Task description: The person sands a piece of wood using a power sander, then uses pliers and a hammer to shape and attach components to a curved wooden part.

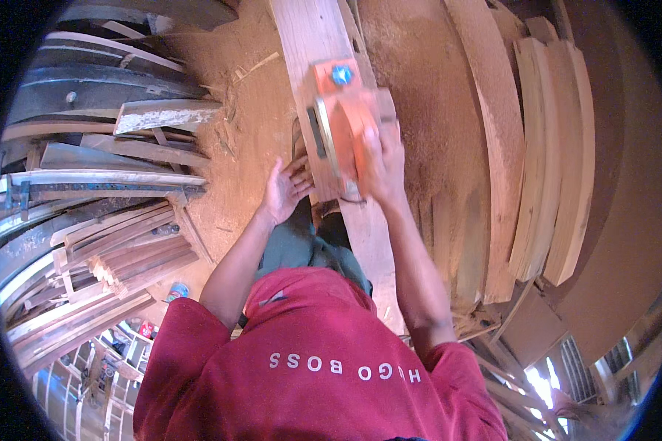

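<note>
My right hand (385, 169) is wrapped around the handle of an orange electric hand planer (353, 110) with a blue front knob. The planer sits on a long pale wooden plank (309, 29) that runs from the far side back toward my body. Just left of the planer, my left hand (282, 191) is held with its fingers spread and holds nothing. Its fingertips come close to the planer's side; whether they touch the plank's edge I cannot tell. The cutting underside of the planer is hidden against the wood.
Stacked boards and offcuts (125, 158) crowd the left side. Long curved planks (496, 147) and thick pale timbers (552, 162) lie on the right. Sawdust covers the brown floor (250, 110). Slanted slats (515, 382) stand at the lower right near a bright opening.
</note>
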`<state>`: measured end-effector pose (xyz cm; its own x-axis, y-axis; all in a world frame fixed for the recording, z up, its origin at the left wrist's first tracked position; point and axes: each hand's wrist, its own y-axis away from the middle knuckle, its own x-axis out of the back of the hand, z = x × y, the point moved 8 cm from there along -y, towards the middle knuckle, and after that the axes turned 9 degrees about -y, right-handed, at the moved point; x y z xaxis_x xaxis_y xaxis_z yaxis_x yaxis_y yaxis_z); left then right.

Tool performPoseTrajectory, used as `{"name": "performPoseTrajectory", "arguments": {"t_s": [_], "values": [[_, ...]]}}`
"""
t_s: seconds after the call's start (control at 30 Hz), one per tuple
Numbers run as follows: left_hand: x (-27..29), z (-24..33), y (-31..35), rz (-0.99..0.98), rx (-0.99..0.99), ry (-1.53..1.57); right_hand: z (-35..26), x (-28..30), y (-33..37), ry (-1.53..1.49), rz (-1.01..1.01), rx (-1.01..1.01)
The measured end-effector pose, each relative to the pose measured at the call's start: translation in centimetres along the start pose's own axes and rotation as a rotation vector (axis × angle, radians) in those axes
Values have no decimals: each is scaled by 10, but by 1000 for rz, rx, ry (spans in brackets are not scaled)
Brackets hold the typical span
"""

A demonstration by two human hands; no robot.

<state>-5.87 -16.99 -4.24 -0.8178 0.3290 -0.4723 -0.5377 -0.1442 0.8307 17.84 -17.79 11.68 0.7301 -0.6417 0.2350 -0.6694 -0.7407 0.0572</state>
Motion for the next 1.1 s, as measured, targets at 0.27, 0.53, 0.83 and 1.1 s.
{"name": "performPoseTrajectory", "arguments": {"t_s": [0.27,0.53,0.83,1.1], "values": [[-17,24,3,-66,-92,-194,-10,-12,-35,-126,-26,-193],[-18,45,-7,4,-112,-508,-37,-51,-172,-100,-40,-106],[-21,55,-6,-60,-100,-557,-42,-97,-314,16,-14,52],[-14,42,-17,-147,-75,-463,-49,-130,-400,-146,-32,4]]}}
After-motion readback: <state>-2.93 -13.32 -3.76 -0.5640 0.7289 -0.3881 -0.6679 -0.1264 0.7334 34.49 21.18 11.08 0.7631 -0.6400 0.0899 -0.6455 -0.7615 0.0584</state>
